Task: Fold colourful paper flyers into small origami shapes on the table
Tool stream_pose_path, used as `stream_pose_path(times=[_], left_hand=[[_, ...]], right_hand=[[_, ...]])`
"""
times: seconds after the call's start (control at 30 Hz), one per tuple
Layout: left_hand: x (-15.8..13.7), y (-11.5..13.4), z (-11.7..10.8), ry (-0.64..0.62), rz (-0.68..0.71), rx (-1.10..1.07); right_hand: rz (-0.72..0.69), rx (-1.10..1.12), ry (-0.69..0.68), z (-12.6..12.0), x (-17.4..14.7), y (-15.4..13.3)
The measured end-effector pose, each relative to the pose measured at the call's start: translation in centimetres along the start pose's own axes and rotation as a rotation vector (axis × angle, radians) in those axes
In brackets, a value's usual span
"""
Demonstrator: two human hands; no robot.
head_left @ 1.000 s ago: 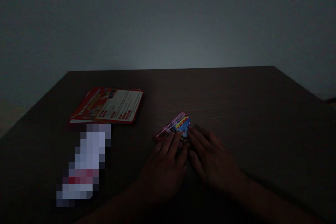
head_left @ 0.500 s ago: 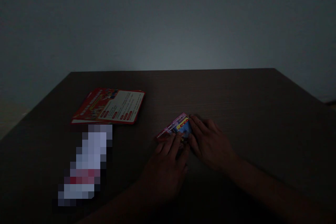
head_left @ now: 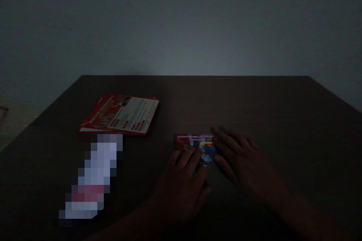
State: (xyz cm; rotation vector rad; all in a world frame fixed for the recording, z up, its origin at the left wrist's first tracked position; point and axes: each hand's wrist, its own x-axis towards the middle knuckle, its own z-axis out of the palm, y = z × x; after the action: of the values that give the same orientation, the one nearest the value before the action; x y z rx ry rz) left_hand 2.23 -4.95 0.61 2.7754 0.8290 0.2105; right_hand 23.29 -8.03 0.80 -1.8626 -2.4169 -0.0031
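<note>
A small, colourful printed paper point(head_left: 207, 153), seemingly folded, lies on the dark wooden table in front of me. Purple, red and blue show on it, with a row of small print along its far edge. My left hand point(head_left: 183, 180) rests palm down over its near left part, fingers stretched out and lying flat, covering some of it. At the paper's right end is my right hand point(head_left: 240, 158), its fingers extended flat over that edge with the thumb spread toward me. The paper's near edge is partly hidden by my left fingers.
A stack of red printed sheets point(head_left: 118, 115) lies on the table at the left. Nearer me is a long pale object point(head_left: 93, 177), blurred out by large pixels. A wall point(head_left: 198, 26) stands behind the table's far edge point(head_left: 195, 77).
The paper has turned clockwise, so its far edge now runs level across my view. My right hand has moved right and toward me; my left hand has shifted slightly. The view has moved slightly.
</note>
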Motion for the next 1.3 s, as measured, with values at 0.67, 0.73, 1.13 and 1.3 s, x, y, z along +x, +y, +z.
stream_pose_path(times=[0.67,0.73,1.13,1.3], left_hand=[[1.0,-1.8,-0.7,0.007,0.037,-0.239],[1.0,-2.0,-0.7,0.021,0.043,-0.276],[1.0,-2.7,0.0,0.079,0.063,-0.426],[1.0,-2.9,0.1,0.082,0.063,-0.43]], right_hand=[[-0.271,0.393,0.016,-1.4,-0.6,-1.8],[-0.235,0.354,0.095,-0.8,-0.5,-0.4],[-0.33,0.359,0.081,-0.3,0.2,1.4],[-0.333,0.367,0.069,-0.5,0.4,0.9]])
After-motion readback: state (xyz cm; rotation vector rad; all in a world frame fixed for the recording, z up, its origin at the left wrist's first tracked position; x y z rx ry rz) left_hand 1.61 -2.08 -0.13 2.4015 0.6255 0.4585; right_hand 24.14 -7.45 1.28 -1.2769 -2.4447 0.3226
